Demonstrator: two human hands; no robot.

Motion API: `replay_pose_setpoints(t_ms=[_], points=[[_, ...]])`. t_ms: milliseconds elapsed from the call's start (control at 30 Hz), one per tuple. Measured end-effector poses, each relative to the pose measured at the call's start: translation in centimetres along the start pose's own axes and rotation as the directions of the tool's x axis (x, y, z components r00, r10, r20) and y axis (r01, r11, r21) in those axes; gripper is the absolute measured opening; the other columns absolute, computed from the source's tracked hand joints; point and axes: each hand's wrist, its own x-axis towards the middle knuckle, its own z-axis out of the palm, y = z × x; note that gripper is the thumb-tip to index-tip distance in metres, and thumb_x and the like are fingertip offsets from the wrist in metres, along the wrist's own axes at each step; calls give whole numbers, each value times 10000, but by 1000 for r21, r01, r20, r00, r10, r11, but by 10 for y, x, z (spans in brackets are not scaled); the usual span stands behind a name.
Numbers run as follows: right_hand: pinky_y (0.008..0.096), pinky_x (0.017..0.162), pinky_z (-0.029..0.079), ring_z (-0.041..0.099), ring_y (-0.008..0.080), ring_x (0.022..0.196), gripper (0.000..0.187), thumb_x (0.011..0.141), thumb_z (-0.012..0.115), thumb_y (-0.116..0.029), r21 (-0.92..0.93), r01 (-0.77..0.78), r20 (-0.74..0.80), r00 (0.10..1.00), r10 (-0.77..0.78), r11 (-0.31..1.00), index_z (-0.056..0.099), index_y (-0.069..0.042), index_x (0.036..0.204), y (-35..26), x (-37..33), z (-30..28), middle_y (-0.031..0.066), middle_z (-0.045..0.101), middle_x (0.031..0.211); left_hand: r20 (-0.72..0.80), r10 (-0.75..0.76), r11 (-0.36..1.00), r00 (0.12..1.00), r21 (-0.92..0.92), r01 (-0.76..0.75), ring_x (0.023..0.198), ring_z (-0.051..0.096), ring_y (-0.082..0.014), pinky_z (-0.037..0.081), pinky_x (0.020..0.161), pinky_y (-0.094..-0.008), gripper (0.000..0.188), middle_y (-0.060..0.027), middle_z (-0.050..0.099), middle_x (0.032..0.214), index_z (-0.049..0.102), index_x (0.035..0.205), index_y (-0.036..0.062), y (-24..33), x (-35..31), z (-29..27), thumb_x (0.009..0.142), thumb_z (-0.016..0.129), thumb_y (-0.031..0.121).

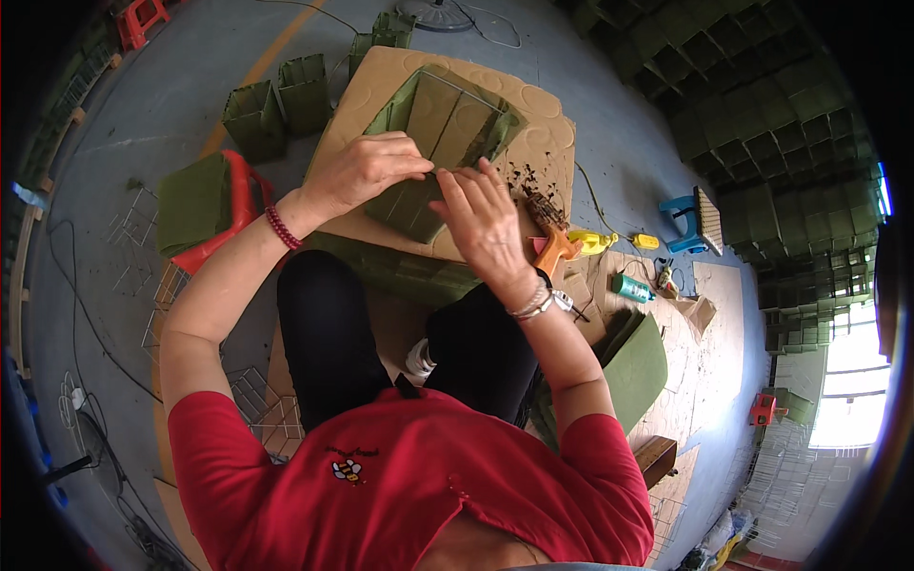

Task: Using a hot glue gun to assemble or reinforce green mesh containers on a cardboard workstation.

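Observation:
A green, fabric-like box (pixel 411 205) with a thin wire frame lies on a cardboard-topped work surface (pixel 354 100) in front of me. Over its middle is my left hand (pixel 371 169), thumb and fingertips closed in a pinch; whatever is between them is too small to make out. Close beside those fingertips, my right hand (pixel 484 217) has its fingers stretched out and its thumb apart, with nothing visible in it. Wire shows along the box's far rim, and green side panels stand at its left and right.
An orange-handled tool (pixel 557 246) lies right of the box by dark scraps and a yellow tool (pixel 595 242). Left stands a red stool (pixel 243 205) bearing green material. Green boxes (pixel 255 119) stand beyond; others are stacked (pixel 752 124) right. A blue stool (pixel 681 224) and green sheets (pixel 628 371) are right.

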Motion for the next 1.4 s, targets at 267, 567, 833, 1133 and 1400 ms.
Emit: replay_pose_setpoints(t_ms=[267, 567, 833, 1133, 1400], points=[[381, 709, 501, 615, 293, 722, 93, 822, 616, -105, 85, -78, 192, 980, 61, 993, 564, -38, 783, 13, 14, -6, 142, 612, 732, 304, -121, 984, 945, -89, 154, 775, 594, -275, 478, 687, -389, 105, -111, 591, 810, 681, 875, 2, -8, 20, -14, 849, 648, 98], [447, 1015, 438, 644, 317, 933, 162, 903, 622, -141, 379, -157, 205, 975, 83, 912, 652, -10, 993, 53, 15, -35, 158, 660, 939, 43, -75, 996, 996, -37, 76, 921, 611, -253, 505, 785, -343, 269, -96, 646, 962, 671, 1040, -4, 34, 23, 5, 792, 707, 94], [431, 958, 465, 614, 300, 973, 156, 850, 663, -143, 331, 25, 242, 964, -110, 943, 601, -1, 869, 58, 8, -13, 134, 642, 981, -120, -250, 967, 961, 10, 253, 779, 599, -262, 492, 704, -370, 261, -89, 606, 823, 582, 886, 33, 42, 21, 46, 731, 776, 112], [365, 780, 526, 619, 294, 882, 204, 821, 663, -52, 347, 19, 203, 974, -95, 938, 645, -12, 1021, 72, 11, -37, 109, 631, 957, 178, -166, 961, 970, -193, 200, 783, 578, -233, 448, 784, -358, 160, -66, 603, 808, 578, 768, 19, 24, 13, 2, 743, 728, 66], [348, 715, 516, 599, 259, 803, 224, 733, 643, 10, 311, 74, 188, 973, -137, 948, 637, -19, 955, 75, -2, -29, 86, 597, 856, -164, -142, 980, 976, 118, 162, 877, 581, -247, 507, 783, -351, 296, -102, 592, 883, 608, 1052, -21, 74, 17, 49, 769, 671, 36]])
